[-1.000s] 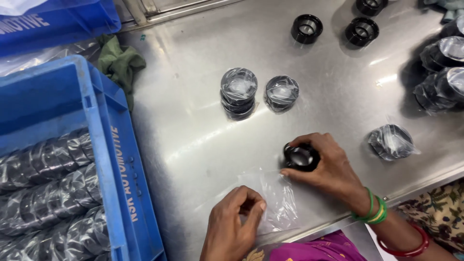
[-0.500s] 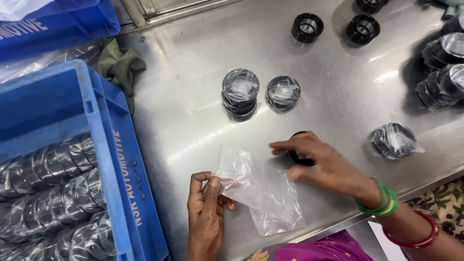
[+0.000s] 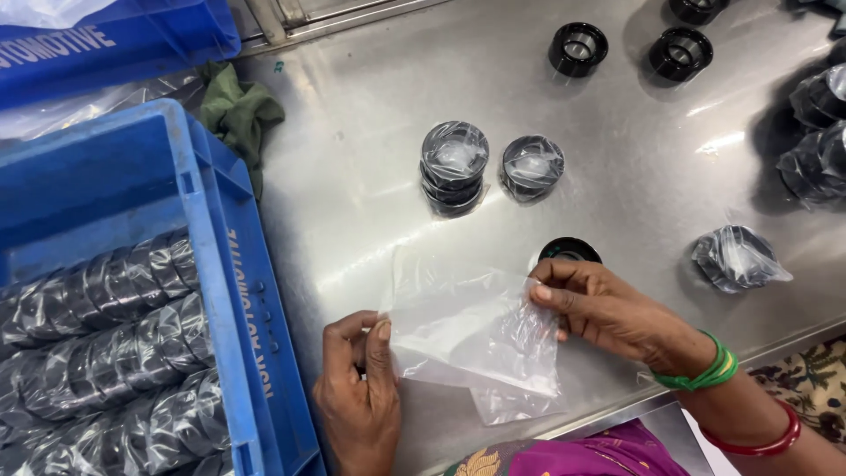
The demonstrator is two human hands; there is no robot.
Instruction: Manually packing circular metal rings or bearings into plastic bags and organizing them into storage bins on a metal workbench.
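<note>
Two hands held one clear plastic bag (image 3: pixel 471 330) flat above the steel table (image 3: pixel 352 176), just right of the blue crate (image 3: pixel 211 291). That crate stood at the far left and held rows of wrapped black rings (image 3: pixel 97 353). Behind the crate lay a green cloth (image 3: pixel 236 110), and a second blue crate (image 3: pixel 115 35) sat behind that.

Right of the crate, the left hand (image 3: pixel 357 397) was closed on the bag's left edge, thumb pressed against the curled fingers with the plastic pinched between them. The bag spread from there toward the right, loose and creased, its lower corner hanging toward the table's near edge.

Farther from the crate, the right hand (image 3: pixel 608 313) pinched the bag's upper right edge between thumb and forefinger, the other fingers half folded. A green bangle (image 3: pixel 701 366) and a red one (image 3: pixel 758 436) circled that wrist. Just behind the right hand's fingers a bare black ring (image 3: pixel 568 249) lay on the table, partly hidden by the bag and fingers, not held by either hand.

Behind the bag stood a wrapped stack of rings (image 3: pixel 454 166) and, beside it, one wrapped ring (image 3: pixel 532 166). Farther right lay another wrapped ring (image 3: pixel 736 257). Farthest from the crate, unwrapped black rings (image 3: pixel 578 48) sat at the back and more wrapped ones (image 3: pixel 815 132) at the right edge.
</note>
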